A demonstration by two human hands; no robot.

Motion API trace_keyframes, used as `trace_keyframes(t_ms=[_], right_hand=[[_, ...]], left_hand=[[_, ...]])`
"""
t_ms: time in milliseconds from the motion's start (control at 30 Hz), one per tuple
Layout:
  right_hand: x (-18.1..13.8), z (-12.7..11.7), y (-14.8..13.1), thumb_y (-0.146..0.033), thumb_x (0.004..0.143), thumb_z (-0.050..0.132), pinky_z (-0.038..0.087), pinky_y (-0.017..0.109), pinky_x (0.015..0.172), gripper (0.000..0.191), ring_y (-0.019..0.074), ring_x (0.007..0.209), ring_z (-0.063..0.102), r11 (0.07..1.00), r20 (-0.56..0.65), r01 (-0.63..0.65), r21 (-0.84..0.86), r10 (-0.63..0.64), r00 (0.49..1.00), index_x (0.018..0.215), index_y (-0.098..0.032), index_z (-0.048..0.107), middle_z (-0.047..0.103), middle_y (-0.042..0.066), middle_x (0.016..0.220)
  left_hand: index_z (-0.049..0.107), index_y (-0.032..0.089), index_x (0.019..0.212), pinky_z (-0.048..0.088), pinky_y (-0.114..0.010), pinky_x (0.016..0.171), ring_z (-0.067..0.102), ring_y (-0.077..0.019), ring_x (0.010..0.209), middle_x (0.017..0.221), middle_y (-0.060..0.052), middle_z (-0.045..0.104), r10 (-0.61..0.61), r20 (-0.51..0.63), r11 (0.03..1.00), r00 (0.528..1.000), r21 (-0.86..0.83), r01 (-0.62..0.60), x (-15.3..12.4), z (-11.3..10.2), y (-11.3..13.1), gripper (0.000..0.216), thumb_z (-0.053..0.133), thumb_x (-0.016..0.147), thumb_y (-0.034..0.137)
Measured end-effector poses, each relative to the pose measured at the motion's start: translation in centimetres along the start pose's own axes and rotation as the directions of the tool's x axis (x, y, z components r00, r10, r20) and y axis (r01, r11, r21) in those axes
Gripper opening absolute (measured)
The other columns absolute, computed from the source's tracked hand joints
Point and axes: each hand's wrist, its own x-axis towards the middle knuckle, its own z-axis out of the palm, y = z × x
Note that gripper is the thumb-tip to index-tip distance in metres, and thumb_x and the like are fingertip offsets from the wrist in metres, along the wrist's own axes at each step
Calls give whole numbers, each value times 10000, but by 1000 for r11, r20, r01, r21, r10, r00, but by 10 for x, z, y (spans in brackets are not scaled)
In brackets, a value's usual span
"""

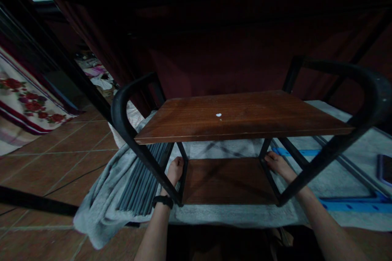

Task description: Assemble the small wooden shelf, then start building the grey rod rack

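Observation:
A black metal-framed rack [125, 126] with two brown wooden shelves stands on a grey blanket. The upper shelf [241, 116] has a small white speck on it. My left hand [175, 170], with a black wristband, is curled round the lower frame bar at the left edge of the lower shelf [226, 181]. My right hand [275, 163] rests closed against the frame bar at that shelf's right edge.
The grey blanket [101, 208] lies on reddish floor tiles [52, 159]. Several grey rods [143, 179] lie on it to the left. Blue strips [352, 204] and a dark phone [385, 169] lie at the right. A flowered cloth [24, 106] hangs at the far left.

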Motion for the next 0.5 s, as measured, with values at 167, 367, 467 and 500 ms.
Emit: trace_keyframes(t_ms=[167,367,467,500], right_hand=[[-10,-3,-16,-479,726,552,386,281,526,276,148,558,491,999,-8,31,21,-31,999,668,-210,540,529,-1,592],[-20,-8,-32,-498,729,584,397,277,520,305,149,569,494,997,57,38,69,-42,997,658,-206,530,540,9,603],[-18,-3,-29,-463,775,512,394,277,513,272,159,569,508,1000,-11,16,-7,-16,1000,672,-213,533,530,8,580],[-17,-2,-28,-446,785,496,401,278,521,259,164,580,520,999,-37,12,-44,-13,999,668,-217,532,534,10,576]], left_hand=[[530,199,617,371,-220,592,536,-137,640,594,11,549,15,1,999,1000,-45,-15,1,0,-3,167,493,773,152],[514,203,587,319,-220,507,451,-124,540,520,33,466,9,42,991,999,-132,-3,1,-2,-4,173,517,740,285],[558,196,620,302,-226,485,447,-127,528,527,26,480,-12,50,990,999,-137,19,0,-2,-4,202,495,747,341],[569,195,632,302,-227,484,452,-128,530,533,24,490,-19,42,992,999,-125,25,-1,-2,-3,207,488,750,345]])
